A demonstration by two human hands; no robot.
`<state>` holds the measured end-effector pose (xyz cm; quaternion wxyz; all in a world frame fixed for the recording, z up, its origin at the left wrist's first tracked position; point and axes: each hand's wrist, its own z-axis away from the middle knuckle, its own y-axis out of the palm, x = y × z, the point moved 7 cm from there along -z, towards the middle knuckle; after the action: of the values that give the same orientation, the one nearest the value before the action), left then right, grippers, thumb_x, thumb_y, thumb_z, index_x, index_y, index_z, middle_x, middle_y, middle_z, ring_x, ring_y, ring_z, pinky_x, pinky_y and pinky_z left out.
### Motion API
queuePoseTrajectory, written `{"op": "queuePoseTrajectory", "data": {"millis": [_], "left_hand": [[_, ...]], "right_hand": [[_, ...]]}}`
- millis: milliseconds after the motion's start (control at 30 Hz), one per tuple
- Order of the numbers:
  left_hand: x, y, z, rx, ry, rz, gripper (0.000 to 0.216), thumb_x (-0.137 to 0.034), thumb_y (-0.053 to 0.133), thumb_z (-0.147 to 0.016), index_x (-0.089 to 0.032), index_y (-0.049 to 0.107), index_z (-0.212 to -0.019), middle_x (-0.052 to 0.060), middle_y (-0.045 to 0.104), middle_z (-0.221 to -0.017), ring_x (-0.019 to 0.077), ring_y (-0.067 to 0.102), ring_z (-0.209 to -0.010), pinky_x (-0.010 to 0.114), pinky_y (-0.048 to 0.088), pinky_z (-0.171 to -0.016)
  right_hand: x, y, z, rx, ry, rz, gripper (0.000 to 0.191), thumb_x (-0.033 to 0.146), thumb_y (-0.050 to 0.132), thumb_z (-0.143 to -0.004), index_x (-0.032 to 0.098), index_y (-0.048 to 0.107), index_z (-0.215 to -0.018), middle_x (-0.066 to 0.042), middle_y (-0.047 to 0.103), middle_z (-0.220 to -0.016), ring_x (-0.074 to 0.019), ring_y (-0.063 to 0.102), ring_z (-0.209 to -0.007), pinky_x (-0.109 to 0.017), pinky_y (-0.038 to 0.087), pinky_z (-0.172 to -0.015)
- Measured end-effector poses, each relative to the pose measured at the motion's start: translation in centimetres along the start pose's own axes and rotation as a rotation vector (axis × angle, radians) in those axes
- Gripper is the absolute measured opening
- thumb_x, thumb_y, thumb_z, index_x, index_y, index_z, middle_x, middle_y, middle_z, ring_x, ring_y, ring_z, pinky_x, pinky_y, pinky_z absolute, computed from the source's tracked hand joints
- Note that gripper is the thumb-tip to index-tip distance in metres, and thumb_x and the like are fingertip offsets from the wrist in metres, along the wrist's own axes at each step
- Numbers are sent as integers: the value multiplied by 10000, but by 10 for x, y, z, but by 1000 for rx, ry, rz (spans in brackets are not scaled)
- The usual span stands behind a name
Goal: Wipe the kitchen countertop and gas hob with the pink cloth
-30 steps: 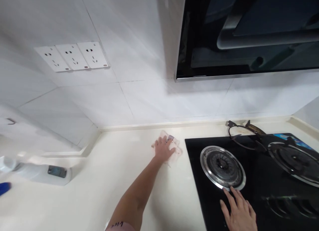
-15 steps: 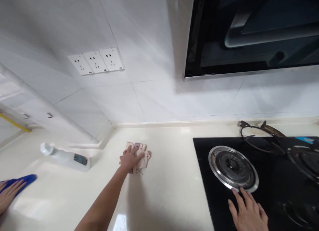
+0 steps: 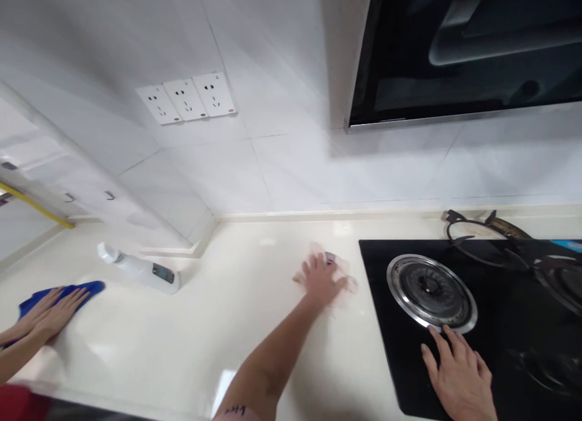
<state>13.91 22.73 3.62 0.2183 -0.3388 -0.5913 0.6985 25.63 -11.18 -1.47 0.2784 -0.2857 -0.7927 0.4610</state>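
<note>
My left hand (image 3: pixel 321 281) presses a pale pink cloth (image 3: pixel 334 265) flat onto the cream countertop (image 3: pixel 245 324), left of the hob. Motion smears both the cloth and my fingertips, though the fingers look spread over it. On the black glass hob (image 3: pixel 391 360) rests my right hand (image 3: pixel 459 369), open and holding nothing. Its fingertips touch the near edge of the round burner (image 3: pixel 430 291), which has no pan support on it.
A white bottle (image 3: pixel 140 271) lies on its side at the left. Beyond it, another person's hands (image 3: pixel 54 315) press a blue cloth (image 3: pixel 93 289). A pan support (image 3: pixel 477 236) leans at the hob's back edge. The range hood (image 3: pixel 464 63) overhangs, right of the sockets (image 3: pixel 186 99).
My left hand has slid the pink cloth rightward across the counter, closer to the hob. My right hand stays by the burner. More of the other person's arms shows, as the view has shifted left.
</note>
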Motion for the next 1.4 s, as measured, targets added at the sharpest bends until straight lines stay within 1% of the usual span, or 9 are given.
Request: {"op": "queuePoseTrajectory", "data": {"millis": [133,267,400,633,767,900,1067,1200,1400], "left_hand": [[-72,37,52,18,271,152,646,-751,500,-912,-406,611,-1447,35,295,-1732,439,179,-1586,739,95,-1253],[-71,47,104,-3,361,189,637,-771,548,-871,-459,620,-1421,4,306,-1730,420,252,-1570,726,174,-1258],[-12,30,119,-7,260,147,655,-776,592,-849,-484,599,-1435,3,383,-1703,406,320,-1551,708,242,-1236],[132,-22,113,-106,-255,-16,652,-629,615,-910,-413,545,-1521,50,328,-1734,393,264,-1589,664,225,-1244],[156,-32,109,-133,-442,-52,650,-587,588,-933,-393,516,-1549,82,296,-1744,418,235,-1593,679,269,-1207],[119,-24,92,-108,-427,-9,579,-567,618,-917,-409,601,-1473,89,302,-1738,472,202,-1588,693,279,-1182],[29,-2,77,-45,-106,107,531,-552,671,-883,-439,654,-1401,64,300,-1736,497,180,-1581,719,226,-1188],[-25,21,100,17,121,197,461,-552,688,-869,-440,711,-1316,32,266,-1748,492,178,-1579,755,192,-1189],[-17,38,182,28,386,252,510,-607,683,-859,-459,689,-1347,0,310,-1739,455,277,-1560,717,234,-1206]], "right_hand": [[-1,-2,-2,7,11,8,678,564,224,-1004,151,633,-1352,-190,577,-1453,-369,527,-1349,-585,400,-1111],[-3,-2,-1,32,19,5,680,566,223,-994,160,623,-1365,-190,577,-1457,-370,518,-1361,-587,400,-1100],[-2,-3,0,25,22,3,688,573,222,-996,158,616,-1378,-197,576,-1457,-377,523,-1346,-591,402,-1093],[-2,0,1,24,11,17,684,570,218,-1016,149,628,-1367,-199,566,-1455,-377,513,-1349,-595,394,-1110],[0,0,1,31,-3,29,671,559,222,-1025,143,621,-1369,-203,559,-1456,-378,482,-1383,-608,379,-1131],[-1,3,1,49,0,41,652,538,237,-1029,142,610,-1388,-198,544,-1478,-378,467,-1399,-611,374,-1139],[-3,3,2,50,18,45,639,540,244,-1031,159,603,-1397,-178,537,-1484,-376,472,-1396,-599,376,-1144],[-1,-1,1,46,9,51,635,528,245,-1040,140,610,-1386,-195,533,-1489,-387,503,-1356,-597,406,-1111],[-5,-2,1,55,14,21,639,573,254,-1022,183,603,-1387,-178,555,-1468,-377,527,-1330,-594,425,-1091]]}}
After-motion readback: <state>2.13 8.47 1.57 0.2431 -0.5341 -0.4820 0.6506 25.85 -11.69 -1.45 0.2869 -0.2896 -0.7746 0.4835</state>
